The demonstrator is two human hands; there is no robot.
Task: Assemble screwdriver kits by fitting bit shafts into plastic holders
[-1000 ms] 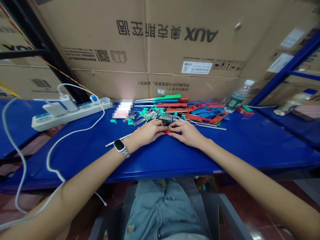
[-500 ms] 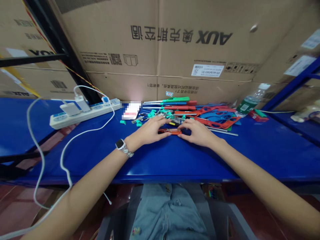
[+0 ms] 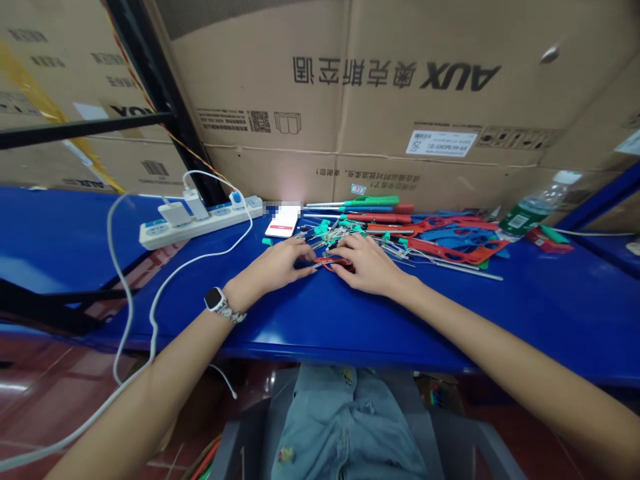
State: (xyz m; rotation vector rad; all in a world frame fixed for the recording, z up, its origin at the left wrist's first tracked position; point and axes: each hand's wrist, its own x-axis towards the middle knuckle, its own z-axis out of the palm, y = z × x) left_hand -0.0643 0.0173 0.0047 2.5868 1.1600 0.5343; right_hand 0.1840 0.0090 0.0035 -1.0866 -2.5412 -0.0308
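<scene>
The small orange piece [image 3: 330,261] lies between my two hands, over the blue table [image 3: 310,320], and its long axis goes roughly from left to right. My right hand [image 3: 369,267] is the nearer one: its thumb and fingers are closed on the right end and partly cover it. My left hand [image 3: 276,270] is at the left end; whether it also pinches, I cannot tell. Just beyond lies the pile of wires [image 3: 341,232].
</scene>
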